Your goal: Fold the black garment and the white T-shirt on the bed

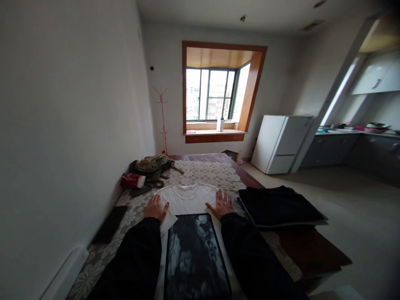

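Head view is looking down a long desk (300,246) covered by a lace cloth (215,173); going left to right, a dark flat thing (109,225) is lying by the wall, then a green bag (151,166) with a red and white bundle (133,180) beside it; the left hand (156,207) is resting open, fingers spread flat, on the left sleeve of a white shirt (187,198); the shirt is lying spread face down or face up, I cannot tell which, in the middle of the desk with its collar pointing away; a dark board (195,254) is sitting on its lower half, between the two black sleeves; the right hand (222,204) is lying open and flat on the right sleeve; a folded black stack (278,206) is sitting just right of it. The shirt is looking light, soft and limp, likely to sag and crease, so the sleeve edges or shoulders are seeming the best hold; the board is looking stiff. The shirt's hem is hidden under the board and arms; the board's print is too murky to read.
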Demonstrator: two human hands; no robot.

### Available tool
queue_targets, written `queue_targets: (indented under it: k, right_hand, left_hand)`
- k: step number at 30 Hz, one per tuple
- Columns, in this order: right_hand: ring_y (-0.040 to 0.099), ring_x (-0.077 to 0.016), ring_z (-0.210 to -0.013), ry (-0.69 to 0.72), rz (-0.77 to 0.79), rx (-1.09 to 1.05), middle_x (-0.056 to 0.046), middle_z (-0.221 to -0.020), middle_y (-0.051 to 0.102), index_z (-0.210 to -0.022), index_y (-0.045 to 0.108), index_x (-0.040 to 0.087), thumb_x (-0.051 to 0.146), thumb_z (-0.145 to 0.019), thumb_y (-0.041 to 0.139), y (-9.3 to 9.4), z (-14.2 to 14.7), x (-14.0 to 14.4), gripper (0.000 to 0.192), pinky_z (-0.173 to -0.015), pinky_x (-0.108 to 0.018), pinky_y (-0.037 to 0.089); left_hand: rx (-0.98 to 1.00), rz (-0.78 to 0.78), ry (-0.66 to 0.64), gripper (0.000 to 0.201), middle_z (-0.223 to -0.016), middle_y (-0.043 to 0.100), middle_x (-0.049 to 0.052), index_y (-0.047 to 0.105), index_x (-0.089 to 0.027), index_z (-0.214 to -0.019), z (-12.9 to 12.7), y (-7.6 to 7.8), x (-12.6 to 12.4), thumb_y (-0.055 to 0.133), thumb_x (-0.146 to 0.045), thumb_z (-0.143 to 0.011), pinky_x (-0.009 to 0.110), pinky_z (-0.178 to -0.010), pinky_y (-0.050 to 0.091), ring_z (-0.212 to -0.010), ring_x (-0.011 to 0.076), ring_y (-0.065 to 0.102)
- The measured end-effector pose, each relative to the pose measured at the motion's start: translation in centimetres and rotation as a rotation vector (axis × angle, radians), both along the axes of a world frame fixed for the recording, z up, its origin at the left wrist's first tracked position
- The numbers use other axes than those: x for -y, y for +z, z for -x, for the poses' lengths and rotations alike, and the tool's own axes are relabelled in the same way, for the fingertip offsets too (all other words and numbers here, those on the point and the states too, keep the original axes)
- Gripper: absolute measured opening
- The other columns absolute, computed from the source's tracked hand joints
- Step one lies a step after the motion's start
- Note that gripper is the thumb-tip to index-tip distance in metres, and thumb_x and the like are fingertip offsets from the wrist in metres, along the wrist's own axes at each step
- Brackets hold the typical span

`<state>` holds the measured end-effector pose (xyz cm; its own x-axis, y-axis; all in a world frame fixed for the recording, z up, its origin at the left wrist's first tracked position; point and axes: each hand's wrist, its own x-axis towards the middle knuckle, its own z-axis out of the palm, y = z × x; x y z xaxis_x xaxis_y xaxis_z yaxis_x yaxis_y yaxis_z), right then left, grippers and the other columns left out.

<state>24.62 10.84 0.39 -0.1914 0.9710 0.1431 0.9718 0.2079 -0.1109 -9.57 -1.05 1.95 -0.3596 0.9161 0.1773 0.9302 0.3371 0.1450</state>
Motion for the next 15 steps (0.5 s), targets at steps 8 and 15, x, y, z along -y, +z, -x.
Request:
queue_targets:
  k: [8, 15]
  right_hand:
    - [0.001, -0.0293, -0.157, 0.153, 0.123, -0.007, -0.011, -0.17, 0.009, -0.161, 0.019, 0.015, 0.077, -0.09, 0.031, 0.5, -0.7, 0.3, 0.095, -0.124, -0.055, -0.004]
    - [0.025, -0.0244, -0.153, 0.14, 0.015, -0.102, -0.011, -0.164, 0.032, -0.156, 0.036, 0.016, 0.027, -0.099, 0.03, 0.8, -1.3, 0.5, 0.059, -0.124, -0.047, 0.015]
  left_hand:
    - [0.083, 0.071, -0.047, 0.092, -0.164, 0.028, 0.022, 0.031, -0.001, -0.154, 0.2, -0.2, -0.1, 0.034, -0.067, -0.09, 0.045, -0.126, 0.015, -0.156, 0.031, 0.016]
    - [0.192, 0.065, -0.287, 0.058, -0.162, 0.038, 0.011, 0.056, -0.022, -0.141, 1.6, 1.4, 0.2, 0.052, -0.048, -0.089, 0.052, -0.125, 0.017, -0.154, 0.0316, 0.023]
